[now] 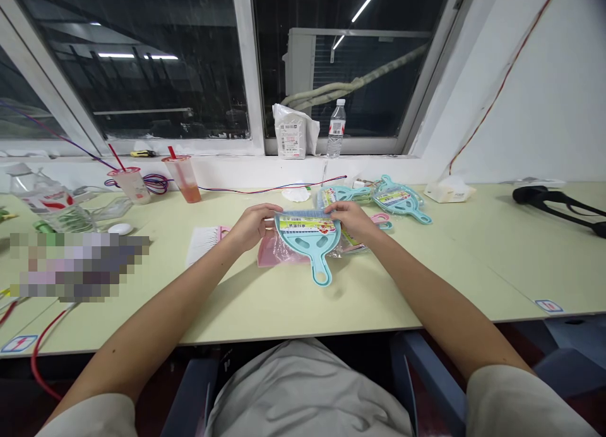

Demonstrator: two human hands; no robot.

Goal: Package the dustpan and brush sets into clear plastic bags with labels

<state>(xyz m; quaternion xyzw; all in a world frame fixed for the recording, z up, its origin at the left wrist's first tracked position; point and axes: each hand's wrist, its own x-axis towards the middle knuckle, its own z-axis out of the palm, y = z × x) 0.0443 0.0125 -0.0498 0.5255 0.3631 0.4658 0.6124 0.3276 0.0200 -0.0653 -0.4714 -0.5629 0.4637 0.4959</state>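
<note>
My left hand [253,227] and my right hand [353,222] grip the top edge of a light blue plastic dustpan [303,251], which has a printed label across its upper part and its handle pointing toward me. Clear plastic wrap covers the dustpan. Beneath it lies a pink dustpan in a clear bag [279,251]. Left of my left hand is a white brush with a pink back [203,244]. Beyond my right hand, more bagged light blue dustpans [400,200] lie on the pale green table [265,304].
Two plastic cups with red straws [182,179] and a tangle of coloured wires [156,184] stand at the back left. A plastic bottle [336,129] and a white packet [291,132] sit on the window sill. A tissue pack [449,189] and a black strap [553,206] lie to the right.
</note>
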